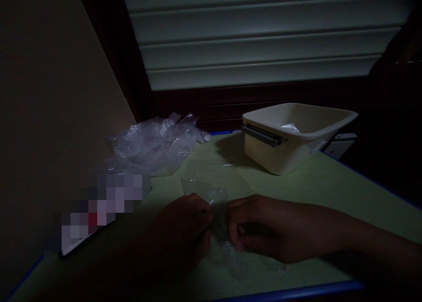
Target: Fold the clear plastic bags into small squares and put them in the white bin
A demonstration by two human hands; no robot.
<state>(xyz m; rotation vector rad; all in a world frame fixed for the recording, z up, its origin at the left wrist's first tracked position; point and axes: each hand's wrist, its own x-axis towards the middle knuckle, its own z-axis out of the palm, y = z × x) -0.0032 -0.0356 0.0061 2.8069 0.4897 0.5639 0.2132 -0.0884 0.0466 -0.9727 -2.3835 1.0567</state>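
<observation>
Grip of the left hand (194, 225) and of the right hand (255, 227) is closed, fingers pinching a clear plastic bag (219, 198) between them (how firmly, the dimness hides). It lies low over the pale green table (296, 271). Crumpled plastic (154, 146) sits beyond the left hand; a cream bin (273, 152) stands at the far right.

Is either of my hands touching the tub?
No, the left hand and right hand are at the clear plastic on the table, with the tub standing apart beyond them.
</observation>
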